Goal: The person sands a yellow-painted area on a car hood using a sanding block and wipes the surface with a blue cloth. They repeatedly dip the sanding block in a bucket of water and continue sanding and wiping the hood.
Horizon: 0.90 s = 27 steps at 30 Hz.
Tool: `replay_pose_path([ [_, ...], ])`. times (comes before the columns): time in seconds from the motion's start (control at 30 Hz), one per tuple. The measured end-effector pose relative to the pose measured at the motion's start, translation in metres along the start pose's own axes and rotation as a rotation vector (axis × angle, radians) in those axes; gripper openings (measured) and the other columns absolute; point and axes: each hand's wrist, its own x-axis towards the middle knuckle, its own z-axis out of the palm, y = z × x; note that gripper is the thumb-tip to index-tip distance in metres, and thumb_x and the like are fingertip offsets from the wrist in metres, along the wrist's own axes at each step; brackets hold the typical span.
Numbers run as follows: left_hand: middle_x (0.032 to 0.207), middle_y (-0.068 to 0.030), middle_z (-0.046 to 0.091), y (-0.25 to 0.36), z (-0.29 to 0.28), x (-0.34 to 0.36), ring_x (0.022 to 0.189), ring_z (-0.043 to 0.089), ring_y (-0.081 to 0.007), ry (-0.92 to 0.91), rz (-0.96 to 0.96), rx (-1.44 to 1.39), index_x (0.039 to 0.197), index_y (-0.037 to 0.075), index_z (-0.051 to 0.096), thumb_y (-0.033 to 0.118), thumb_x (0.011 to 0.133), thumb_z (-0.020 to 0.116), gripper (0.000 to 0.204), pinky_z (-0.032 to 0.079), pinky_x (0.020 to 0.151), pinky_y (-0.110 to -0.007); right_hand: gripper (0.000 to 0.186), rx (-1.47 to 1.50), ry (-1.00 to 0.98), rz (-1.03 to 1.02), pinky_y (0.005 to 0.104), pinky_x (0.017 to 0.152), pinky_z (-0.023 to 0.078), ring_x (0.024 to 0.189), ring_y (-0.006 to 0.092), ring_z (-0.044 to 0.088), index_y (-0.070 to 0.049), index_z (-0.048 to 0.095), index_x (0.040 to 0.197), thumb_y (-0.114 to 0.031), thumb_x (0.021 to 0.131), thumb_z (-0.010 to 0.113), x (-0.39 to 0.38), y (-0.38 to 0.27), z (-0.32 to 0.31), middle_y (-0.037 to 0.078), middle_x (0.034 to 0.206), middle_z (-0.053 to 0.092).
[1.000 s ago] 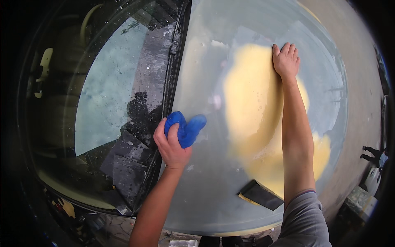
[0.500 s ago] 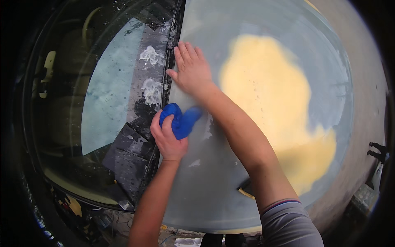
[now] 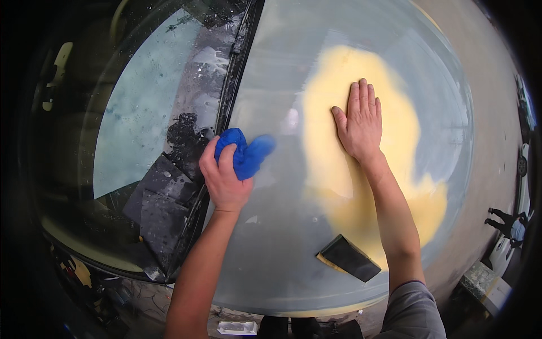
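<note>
My left hand (image 3: pixel 223 178) grips a bunched blue cloth (image 3: pixel 245 153) over the near-left part of a grey car bonnet (image 3: pixel 282 248), close to its rear edge by the windscreen. My right hand (image 3: pixel 359 121) lies flat, fingers together and palm down, on a large pale yellow filler patch (image 3: pixel 339 164) in the middle of the bonnet. A black sanding block with a yellow underside (image 3: pixel 347 258) rests on the bonnet near my right forearm.
The windscreen (image 3: pixel 141 124) and dark cowl panel with wiper (image 3: pixel 186 135) lie to the left, wet and spotted. Concrete floor (image 3: pixel 497 113) runs along the right. A small dark stand (image 3: pixel 502 220) and a box (image 3: pixel 480 279) sit at lower right.
My right hand swept from the far right of the patch over to the left by the cloth, then back onto the patch's middle. My left hand stayed nearly in place with the cloth.
</note>
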Motion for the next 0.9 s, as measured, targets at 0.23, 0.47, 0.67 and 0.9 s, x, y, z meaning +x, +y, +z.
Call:
replay_pose_path([
  [0.23, 0.156, -0.0252, 0.056, 0.006, 0.005, 0.006, 0.136, 0.058, -0.0515, 0.012, 0.016, -0.032, 0.147, 0.013, 0.061, 0.016, 0.089, 0.086, 0.064, 0.050, 0.116, -0.061, 0.089, 0.142, -0.181, -0.728, 0.0520, 0.143, 0.022, 0.175, 0.0305, 0.031, -0.003, 0.044, 0.176, -0.064, 0.113, 0.057, 0.075, -0.138, 0.016, 0.016, 0.187, 0.038],
  [0.47, 0.155, -0.0246, 0.056, -0.001, -0.001, 0.003, 0.137, 0.058, -0.0512, 0.015, 0.007, -0.008, 0.148, 0.013, 0.060, 0.018, 0.091, 0.088, 0.063, 0.049, 0.116, -0.060, 0.090, 0.136, -0.295, -0.979, 0.0554, 0.144, 0.023, 0.176, 0.0319, 0.029, -0.006, 0.033, 0.180, -0.065, 0.115, 0.053, 0.078, -0.056, -0.006, 0.013, 0.190, 0.030],
  [0.67, 0.155, -0.0240, 0.056, 0.001, 0.002, 0.004, 0.138, 0.058, -0.0507, 0.022, 0.022, -0.013, 0.149, 0.013, 0.059, 0.017, 0.090, 0.090, 0.066, 0.049, 0.116, -0.060, 0.087, 0.064, -0.267, -0.847, 0.0543, 0.143, 0.025, 0.174, 0.0320, 0.032, -0.009, 0.035, 0.181, -0.067, 0.117, 0.046, 0.052, 0.021, -0.024, 0.010, 0.190, 0.032],
  [0.9, 0.156, -0.0236, 0.055, 0.001, 0.001, 0.003, 0.139, 0.057, -0.0505, 0.018, 0.009, -0.017, 0.149, 0.013, 0.060, 0.017, 0.090, 0.090, 0.066, 0.049, 0.117, -0.059, 0.081, -0.004, -0.244, -0.418, 0.0544, 0.143, 0.023, 0.175, 0.0333, 0.029, -0.010, 0.037, 0.180, -0.060, 0.117, 0.048, -0.014, 0.114, -0.051, 0.010, 0.190, 0.031],
])
